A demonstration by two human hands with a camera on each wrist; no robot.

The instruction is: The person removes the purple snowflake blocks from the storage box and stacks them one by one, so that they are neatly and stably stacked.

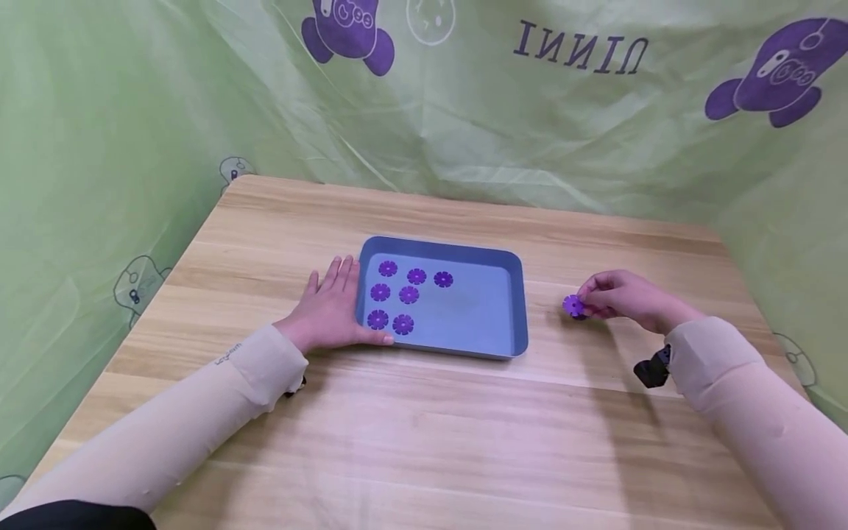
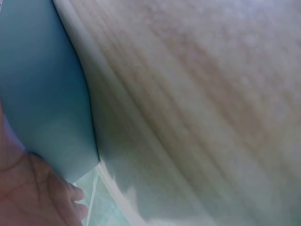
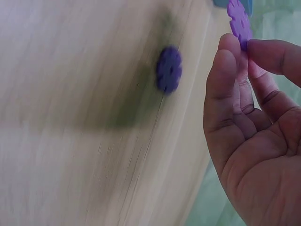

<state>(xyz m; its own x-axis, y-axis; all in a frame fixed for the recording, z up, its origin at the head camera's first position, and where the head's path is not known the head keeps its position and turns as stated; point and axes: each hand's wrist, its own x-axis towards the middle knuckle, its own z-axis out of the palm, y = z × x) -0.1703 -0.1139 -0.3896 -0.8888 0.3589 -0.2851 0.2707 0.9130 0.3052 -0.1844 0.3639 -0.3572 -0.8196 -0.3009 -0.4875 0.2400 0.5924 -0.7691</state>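
Between the thumb and fingertips of my right hand [image 1: 626, 298] is a purple notched snowflake disc [image 1: 573, 305], raised above the table right of the tray. The right wrist view shows that pinched disc [image 3: 240, 23] edge-on, and a second purple disc [image 3: 168, 70] flat on the wood below. My left hand [image 1: 331, 309] lies with straight fingers along the left side of a blue tray [image 1: 473, 347], its thumb at the near rim. Several purple discs [image 1: 408, 294] sit in rows in the tray's left half. In the left wrist view, the palm [image 2: 33, 193] is beside the tray's wall [image 2: 47, 94].
The wooden table [image 1: 424, 442] extends around the tray on every side. Green printed cloth [image 1: 464, 132] hangs behind the table and at both sides. A dark wrist device [image 1: 654, 368] sticks out from the right sleeve.
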